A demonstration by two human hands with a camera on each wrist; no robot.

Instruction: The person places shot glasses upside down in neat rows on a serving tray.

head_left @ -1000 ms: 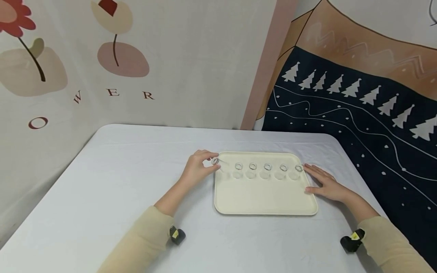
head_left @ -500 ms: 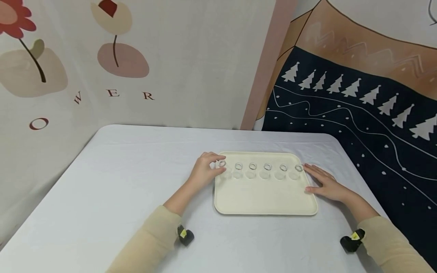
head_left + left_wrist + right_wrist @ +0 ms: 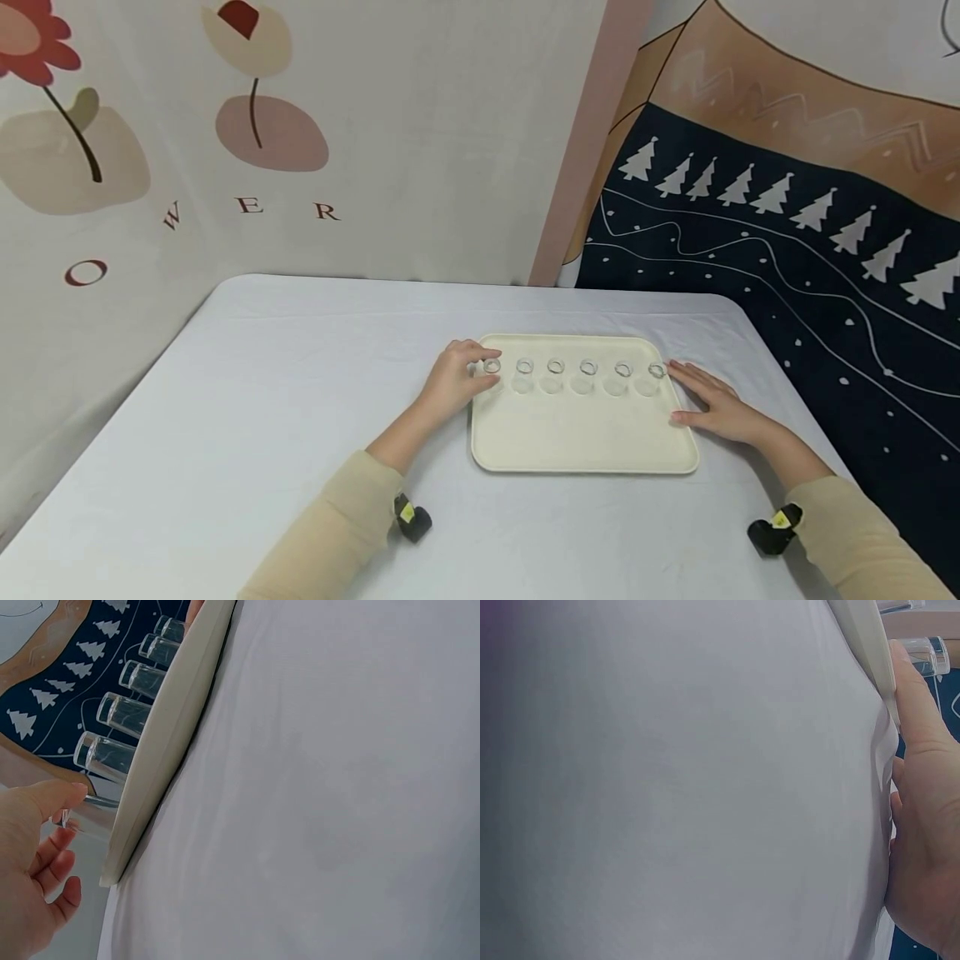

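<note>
My left hand (image 3: 452, 377) pinches a small clear shot glass (image 3: 492, 367) between thumb and fingers, at the left end of the cream tray (image 3: 585, 437). In the left wrist view the thumb lies near the rim of that upright glass (image 3: 96, 817), with the lower fingers loosely bent below. Several matching glasses (image 3: 555, 382) stand upright in a row to its right along the tray's far half. My right hand (image 3: 712, 407) rests at the tray's right edge, fingers extended and thumb on the rim, close beside the rightmost glass (image 3: 648, 382).
A white cloth (image 3: 315, 350) covers the table under the tray. Behind stand a pale printed curtain (image 3: 435, 150) and a dark hanging with white trees (image 3: 750, 250). Each sleeve carries a small black camera, one of them on the left cuff (image 3: 412, 518).
My left hand has moved right with the glass, from beyond the tray's left edge to over it, then slightly down, bringing the glass upright in line with the row. The right hand stays put.
</note>
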